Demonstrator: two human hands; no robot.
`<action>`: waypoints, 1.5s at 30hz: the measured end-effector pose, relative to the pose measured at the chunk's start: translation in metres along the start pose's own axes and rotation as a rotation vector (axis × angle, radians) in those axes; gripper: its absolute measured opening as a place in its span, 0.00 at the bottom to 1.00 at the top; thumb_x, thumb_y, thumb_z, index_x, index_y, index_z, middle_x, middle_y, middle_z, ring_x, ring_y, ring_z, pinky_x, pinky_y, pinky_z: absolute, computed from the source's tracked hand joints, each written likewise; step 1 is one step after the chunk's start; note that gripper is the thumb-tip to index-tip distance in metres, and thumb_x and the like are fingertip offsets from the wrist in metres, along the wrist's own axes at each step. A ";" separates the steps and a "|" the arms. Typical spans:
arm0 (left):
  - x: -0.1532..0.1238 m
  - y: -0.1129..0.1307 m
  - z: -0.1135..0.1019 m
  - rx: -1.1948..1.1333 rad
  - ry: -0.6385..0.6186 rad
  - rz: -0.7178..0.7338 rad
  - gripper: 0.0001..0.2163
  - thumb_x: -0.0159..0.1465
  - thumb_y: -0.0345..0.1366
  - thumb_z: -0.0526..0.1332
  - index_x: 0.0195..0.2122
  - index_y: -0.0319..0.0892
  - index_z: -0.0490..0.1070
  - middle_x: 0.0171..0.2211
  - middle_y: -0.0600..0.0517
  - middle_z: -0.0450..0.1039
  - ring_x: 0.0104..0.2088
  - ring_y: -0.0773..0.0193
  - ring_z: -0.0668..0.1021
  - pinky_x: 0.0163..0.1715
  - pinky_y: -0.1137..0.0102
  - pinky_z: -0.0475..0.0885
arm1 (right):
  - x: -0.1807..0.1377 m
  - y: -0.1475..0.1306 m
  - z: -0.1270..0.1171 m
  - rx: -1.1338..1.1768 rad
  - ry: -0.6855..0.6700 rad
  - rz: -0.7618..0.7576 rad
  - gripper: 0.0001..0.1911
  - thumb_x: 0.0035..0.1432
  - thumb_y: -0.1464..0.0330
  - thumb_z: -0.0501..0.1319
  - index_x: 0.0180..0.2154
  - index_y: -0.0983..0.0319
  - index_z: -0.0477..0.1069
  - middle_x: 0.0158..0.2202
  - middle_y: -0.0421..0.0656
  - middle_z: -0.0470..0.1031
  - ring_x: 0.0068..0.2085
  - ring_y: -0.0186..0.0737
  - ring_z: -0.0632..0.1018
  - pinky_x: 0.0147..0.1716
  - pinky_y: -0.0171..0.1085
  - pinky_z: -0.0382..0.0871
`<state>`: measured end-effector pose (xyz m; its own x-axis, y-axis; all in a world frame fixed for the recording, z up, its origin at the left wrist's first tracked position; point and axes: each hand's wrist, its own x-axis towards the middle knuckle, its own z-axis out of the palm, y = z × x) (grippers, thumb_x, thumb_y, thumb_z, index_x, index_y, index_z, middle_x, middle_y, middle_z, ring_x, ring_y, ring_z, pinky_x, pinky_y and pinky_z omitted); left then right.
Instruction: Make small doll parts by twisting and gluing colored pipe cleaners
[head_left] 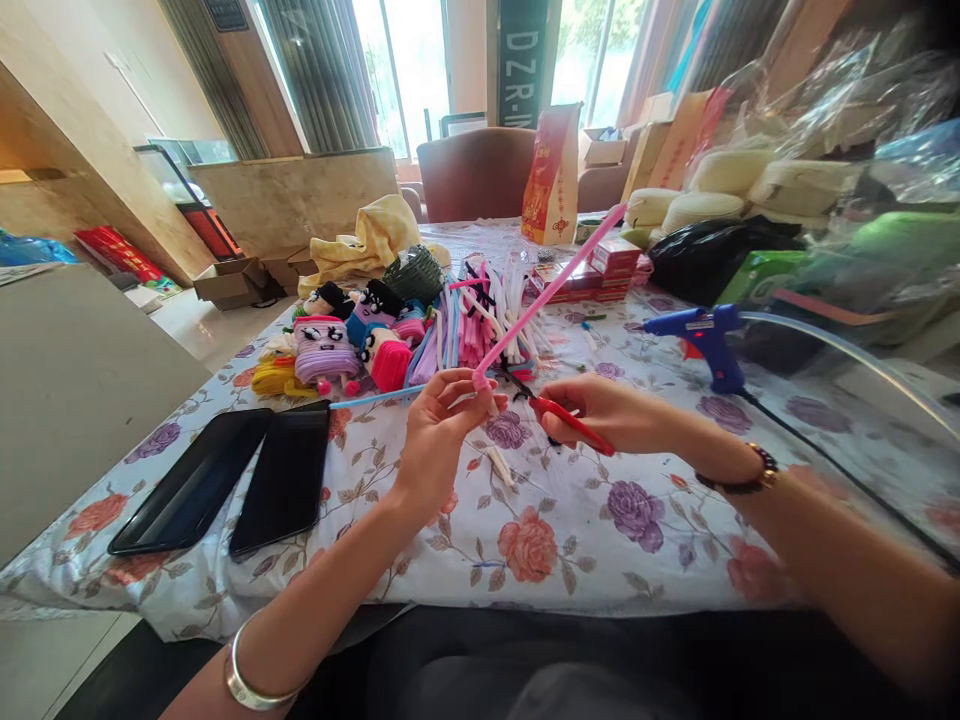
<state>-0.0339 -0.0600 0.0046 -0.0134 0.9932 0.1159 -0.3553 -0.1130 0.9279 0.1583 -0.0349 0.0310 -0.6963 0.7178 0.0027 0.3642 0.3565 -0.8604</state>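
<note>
My left hand (450, 420) pinches the lower end of a pink pipe cleaner (551, 288), which slants up and to the right. A short pale piece shows below its fingertips. In my right hand (592, 410) are red-handled scissors (574, 425), their dark blades pointing up and left, close to the left hand's fingers. Whether the blades touch the pipe cleaner I cannot tell. Under the hands lie small cream-coloured scraps (499, 466). A pile of pipe cleaners (484, 320) in pink, white, blue and black is just behind. One blue pipe cleaner (375, 398) lies left of my left hand.
Two black phones (281, 480) lie at the left. Several fuzzy dolls (326, 350) stand beside the pile. A blue glue gun (709, 340) with its cord is at the right. Red boxes (611, 262), a paper bag (551, 180) and plastic-wrapped rolls (701, 210) stand farther back.
</note>
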 end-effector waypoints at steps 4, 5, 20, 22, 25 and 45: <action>-0.001 0.001 0.001 0.003 -0.001 -0.002 0.12 0.50 0.34 0.69 0.32 0.41 0.68 0.31 0.54 0.74 0.34 0.64 0.79 0.42 0.67 0.72 | 0.000 -0.002 0.006 -0.014 0.079 0.024 0.22 0.54 0.51 0.58 0.23 0.63 0.62 0.20 0.35 0.60 0.22 0.27 0.62 0.19 0.30 0.51; -0.001 0.001 0.001 0.004 -0.002 -0.007 0.11 0.50 0.34 0.69 0.32 0.41 0.68 0.31 0.54 0.74 0.34 0.64 0.79 0.42 0.67 0.71 | 0.000 -0.002 0.008 -0.011 0.089 0.026 0.22 0.53 0.51 0.59 0.22 0.63 0.62 0.19 0.35 0.60 0.22 0.27 0.61 0.19 0.31 0.51; -0.006 0.003 0.002 0.205 -0.033 0.029 0.09 0.51 0.36 0.69 0.30 0.40 0.70 0.30 0.54 0.74 0.30 0.67 0.77 0.35 0.72 0.71 | 0.005 0.007 0.017 0.247 0.060 0.010 0.22 0.56 0.55 0.58 0.19 0.62 0.59 0.16 0.33 0.59 0.18 0.26 0.61 0.19 0.31 0.52; -0.006 0.003 0.003 0.203 -0.026 0.034 0.09 0.51 0.36 0.69 0.31 0.40 0.71 0.30 0.54 0.74 0.30 0.67 0.77 0.34 0.73 0.71 | 0.005 0.009 0.017 0.239 0.071 0.008 0.22 0.56 0.54 0.58 0.19 0.62 0.59 0.15 0.33 0.59 0.18 0.26 0.61 0.19 0.31 0.51; -0.006 0.003 0.004 0.212 -0.008 0.047 0.10 0.52 0.37 0.68 0.33 0.40 0.74 0.30 0.53 0.75 0.30 0.68 0.77 0.34 0.73 0.72 | 0.006 0.012 0.016 0.225 0.090 0.020 0.23 0.56 0.54 0.58 0.19 0.62 0.59 0.15 0.34 0.60 0.17 0.26 0.61 0.19 0.31 0.51; -0.004 -0.001 0.004 0.203 0.038 0.024 0.12 0.53 0.40 0.67 0.34 0.36 0.76 0.29 0.50 0.76 0.30 0.69 0.77 0.33 0.76 0.71 | 0.005 0.006 0.014 0.135 0.039 0.043 0.24 0.57 0.50 0.55 0.20 0.62 0.58 0.16 0.34 0.60 0.18 0.26 0.59 0.19 0.32 0.51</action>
<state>-0.0298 -0.0644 0.0045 -0.0563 0.9900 0.1292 -0.1586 -0.1366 0.9778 0.1489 -0.0376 0.0186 -0.6562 0.7543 -0.0179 0.3046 0.2432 -0.9209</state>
